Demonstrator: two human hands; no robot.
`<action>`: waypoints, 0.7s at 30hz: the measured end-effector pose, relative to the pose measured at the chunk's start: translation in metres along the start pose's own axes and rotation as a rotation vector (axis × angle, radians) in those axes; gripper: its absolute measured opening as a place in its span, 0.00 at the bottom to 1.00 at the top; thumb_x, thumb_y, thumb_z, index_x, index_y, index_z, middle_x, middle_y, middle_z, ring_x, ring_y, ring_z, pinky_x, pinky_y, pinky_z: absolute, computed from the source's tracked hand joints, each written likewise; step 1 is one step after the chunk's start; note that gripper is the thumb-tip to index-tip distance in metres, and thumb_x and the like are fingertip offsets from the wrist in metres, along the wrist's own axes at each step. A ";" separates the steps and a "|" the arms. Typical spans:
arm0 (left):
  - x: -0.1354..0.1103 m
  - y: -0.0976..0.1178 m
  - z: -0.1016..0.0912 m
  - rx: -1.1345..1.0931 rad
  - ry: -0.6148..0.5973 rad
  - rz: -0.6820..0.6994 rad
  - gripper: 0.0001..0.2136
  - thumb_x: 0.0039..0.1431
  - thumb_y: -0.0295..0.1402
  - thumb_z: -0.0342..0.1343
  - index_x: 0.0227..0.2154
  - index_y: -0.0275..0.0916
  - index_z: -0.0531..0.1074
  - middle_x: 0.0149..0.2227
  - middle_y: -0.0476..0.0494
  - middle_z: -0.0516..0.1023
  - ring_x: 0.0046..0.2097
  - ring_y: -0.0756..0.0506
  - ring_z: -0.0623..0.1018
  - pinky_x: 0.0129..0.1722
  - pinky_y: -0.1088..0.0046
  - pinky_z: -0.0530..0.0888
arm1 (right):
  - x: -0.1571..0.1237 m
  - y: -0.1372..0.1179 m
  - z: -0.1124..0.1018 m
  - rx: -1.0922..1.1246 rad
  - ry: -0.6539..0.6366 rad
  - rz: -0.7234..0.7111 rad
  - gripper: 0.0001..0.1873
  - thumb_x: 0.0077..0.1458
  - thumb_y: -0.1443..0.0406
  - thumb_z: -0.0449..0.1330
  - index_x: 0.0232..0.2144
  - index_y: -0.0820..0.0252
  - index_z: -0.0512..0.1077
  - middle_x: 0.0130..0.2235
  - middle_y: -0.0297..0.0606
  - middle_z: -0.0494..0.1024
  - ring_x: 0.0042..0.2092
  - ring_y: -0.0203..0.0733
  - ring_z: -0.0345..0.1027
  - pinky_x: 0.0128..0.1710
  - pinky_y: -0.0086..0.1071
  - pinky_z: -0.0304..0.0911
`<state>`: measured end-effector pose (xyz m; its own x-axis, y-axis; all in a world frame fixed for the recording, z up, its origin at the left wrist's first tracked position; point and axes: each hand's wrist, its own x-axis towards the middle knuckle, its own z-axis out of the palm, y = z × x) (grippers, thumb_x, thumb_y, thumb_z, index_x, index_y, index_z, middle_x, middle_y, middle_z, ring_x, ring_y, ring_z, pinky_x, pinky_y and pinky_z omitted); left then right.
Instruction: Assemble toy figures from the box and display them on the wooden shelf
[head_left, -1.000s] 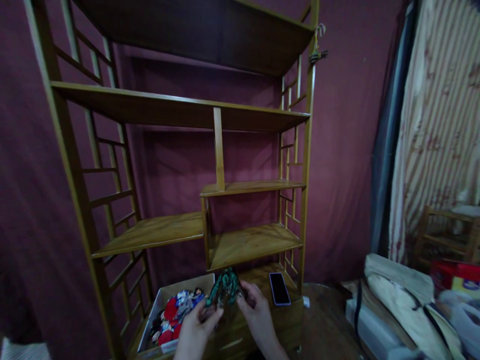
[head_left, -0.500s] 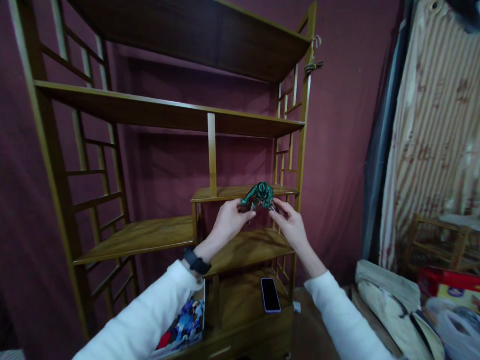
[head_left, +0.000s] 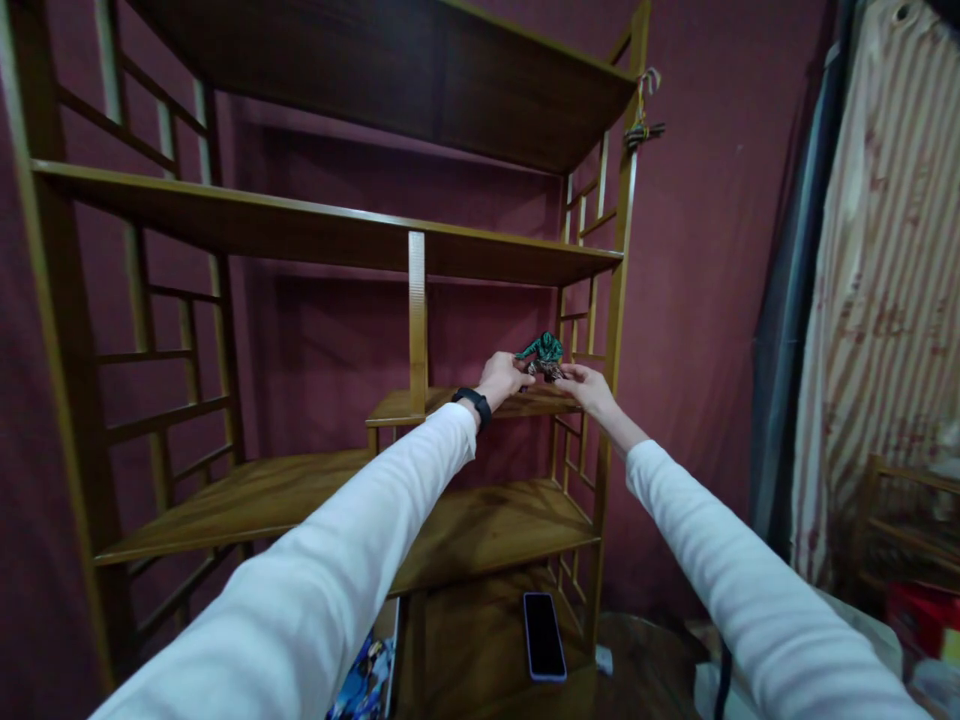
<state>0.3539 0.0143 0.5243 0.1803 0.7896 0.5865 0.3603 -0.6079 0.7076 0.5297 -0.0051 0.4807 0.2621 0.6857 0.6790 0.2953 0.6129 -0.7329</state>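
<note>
A small green and brown figurine (head_left: 548,348) is held between my two hands, over the short right-hand shelf (head_left: 480,402) of a wooden rack. My left hand (head_left: 505,376), with a black band on its wrist, grips the figurine's left side between thumb and fingers. On the other side, my right hand (head_left: 585,385) pinches its lower right part. Whether the figurine's base touches the shelf board, I cannot tell.
An upright post (head_left: 417,325) divides the rack left of the figurine. A phone (head_left: 544,636) lies on the low board beneath, near a box with blue printed contents (head_left: 367,672). Small sticks (head_left: 645,132) hang on the right post. A striped curtain (head_left: 877,300) hangs at right.
Both hands have carried the figurine forward, away from me, and slightly right, to over the short shelf. My arms are stretched further out, and the view has shifted a little.
</note>
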 end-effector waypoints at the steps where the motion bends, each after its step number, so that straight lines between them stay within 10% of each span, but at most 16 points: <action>1: 0.006 -0.004 0.004 0.001 0.000 -0.010 0.11 0.30 0.26 0.67 0.21 0.34 0.73 0.22 0.46 0.75 0.30 0.47 0.75 0.28 0.77 0.67 | 0.007 0.007 0.000 -0.022 -0.005 0.007 0.22 0.35 0.66 0.64 0.37 0.67 0.72 0.33 0.40 0.77 0.32 0.37 0.70 0.38 0.33 0.65; 21: 0.057 -0.048 0.037 -0.083 -0.071 -0.045 0.12 0.25 0.24 0.69 0.14 0.33 0.70 0.15 0.46 0.71 0.24 0.46 0.73 0.25 0.74 0.68 | 0.072 0.071 0.005 -0.410 -0.099 0.100 0.08 0.27 0.70 0.64 0.18 0.63 0.71 0.19 0.28 0.69 0.25 0.32 0.64 0.28 0.24 0.59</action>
<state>0.3805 0.0915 0.5092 0.2311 0.8184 0.5262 0.2927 -0.5742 0.7646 0.5650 0.0898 0.4772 0.2246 0.7803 0.5836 0.6184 0.3487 -0.7042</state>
